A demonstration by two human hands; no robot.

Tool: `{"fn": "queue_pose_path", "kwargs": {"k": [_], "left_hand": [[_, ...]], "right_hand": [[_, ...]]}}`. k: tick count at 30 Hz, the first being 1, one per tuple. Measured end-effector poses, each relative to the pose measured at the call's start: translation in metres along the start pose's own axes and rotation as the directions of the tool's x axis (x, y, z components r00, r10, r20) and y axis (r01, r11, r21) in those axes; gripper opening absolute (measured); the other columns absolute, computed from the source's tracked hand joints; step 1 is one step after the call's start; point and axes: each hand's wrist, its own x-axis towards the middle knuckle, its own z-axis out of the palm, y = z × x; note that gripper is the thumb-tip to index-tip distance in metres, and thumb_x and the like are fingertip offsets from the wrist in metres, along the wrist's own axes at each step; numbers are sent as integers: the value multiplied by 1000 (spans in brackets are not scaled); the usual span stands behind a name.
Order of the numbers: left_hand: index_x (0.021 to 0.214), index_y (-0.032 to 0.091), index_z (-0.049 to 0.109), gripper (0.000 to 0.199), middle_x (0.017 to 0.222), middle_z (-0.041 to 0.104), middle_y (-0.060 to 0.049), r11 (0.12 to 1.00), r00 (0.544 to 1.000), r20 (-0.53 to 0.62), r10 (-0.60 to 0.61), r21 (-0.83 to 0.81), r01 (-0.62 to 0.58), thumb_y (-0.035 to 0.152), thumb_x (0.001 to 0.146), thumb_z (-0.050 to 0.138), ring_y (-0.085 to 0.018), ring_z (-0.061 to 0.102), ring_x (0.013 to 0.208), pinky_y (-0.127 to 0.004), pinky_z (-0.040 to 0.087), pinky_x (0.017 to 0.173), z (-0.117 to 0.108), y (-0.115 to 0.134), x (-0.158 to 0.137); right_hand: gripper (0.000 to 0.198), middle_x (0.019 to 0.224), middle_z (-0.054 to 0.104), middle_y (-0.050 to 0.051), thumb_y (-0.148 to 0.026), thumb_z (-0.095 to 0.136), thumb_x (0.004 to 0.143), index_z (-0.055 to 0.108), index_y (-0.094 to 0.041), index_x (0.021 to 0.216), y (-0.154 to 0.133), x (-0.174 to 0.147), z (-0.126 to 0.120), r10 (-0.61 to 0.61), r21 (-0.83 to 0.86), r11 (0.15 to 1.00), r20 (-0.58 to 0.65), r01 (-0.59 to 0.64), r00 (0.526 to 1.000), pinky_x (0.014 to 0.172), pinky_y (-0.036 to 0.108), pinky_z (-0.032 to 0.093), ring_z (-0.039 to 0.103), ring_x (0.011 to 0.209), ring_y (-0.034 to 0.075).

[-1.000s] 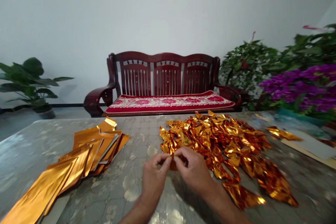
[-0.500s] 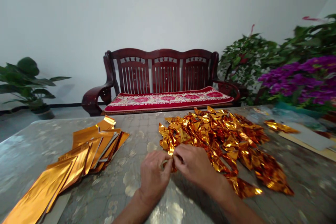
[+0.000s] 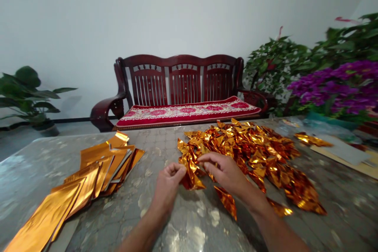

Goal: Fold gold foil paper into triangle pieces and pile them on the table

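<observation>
My left hand [image 3: 169,181] is closed, thumb pressed to the curled fingers, at the left end of a folded gold foil paper piece [image 3: 191,177]. To its right, my right hand [image 3: 226,171] reaches over the near edge of the pile, with thumb and fingers apart and nothing seen between them. A large heap of folded gold foil pieces [image 3: 251,141] spreads beyond and right of the hands. Under my right wrist lies a single folded piece [image 3: 226,201]. Flat gold foil sheets [image 3: 85,181] are fanned out in a stack at the left.
A patterned cover lies over the table [image 3: 124,220]. At the right are flat card sheets [image 3: 342,151], clear plastic and purple flowers [image 3: 336,86]. Behind the table stands a dark wooden bench [image 3: 183,63] with a red cushion [image 3: 189,114]. A potted plant [image 3: 29,98] is at far left.
My hands were together, fingertips meeting over a small foil piece. They have since parted, the left moving left and the right moving right, with the right fingers opening.
</observation>
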Motion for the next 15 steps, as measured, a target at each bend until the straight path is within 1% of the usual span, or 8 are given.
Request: {"fn": "queue_pose_path", "kwargs": {"k": [1,3,6,9,11,15], "left_hand": [[69,14,66,34,61,66,-2,992,998,5,-69,-101,69,45,65,81,-13,58,52,-24,47,54,-2,0,3],[74,13,67,35,67,70,-4,961,986,27,-165,-223,167,43,64,82,-12,61,56,-23,49,56,-5,0,7],[80,12,67,29,74,73,-6,917,965,25,-261,-306,256,34,66,82,-14,66,61,-22,51,56,-8,-5,10],[80,14,66,24,71,73,-4,891,945,-15,-327,-339,303,28,67,81,-12,66,57,-20,50,52,-7,-11,10],[78,14,65,24,67,71,-2,888,943,-31,-332,-348,302,28,66,81,-11,64,53,-19,48,49,-5,-13,10],[77,13,65,33,66,70,-1,910,967,-35,-253,-348,226,36,62,85,-11,62,54,-20,49,53,-2,-11,10]], "right_hand": [[26,100,72,3,-14,54,85,73,-24,100,3,-1,-2,-7,66,998,-3,7,1000,78,28,48,66,90,17],[27,99,68,3,-12,56,81,73,-24,98,7,-3,-3,-18,148,989,20,15,1000,71,26,48,64,83,15],[27,93,65,2,-11,62,77,73,-25,98,5,-7,3,-19,173,985,29,14,999,68,26,47,60,75,14],[24,85,65,0,-10,64,76,74,-24,93,0,-9,12,-33,166,986,20,29,999,70,27,47,60,76,14],[22,83,66,0,-10,65,77,75,-24,90,-2,-10,17,-29,164,986,20,26,999,71,26,46,61,77,14],[14,78,69,0,-14,64,78,74,-22,83,-1,-11,26,49,176,983,-7,-47,999,68,25,45,61,72,14]]}}
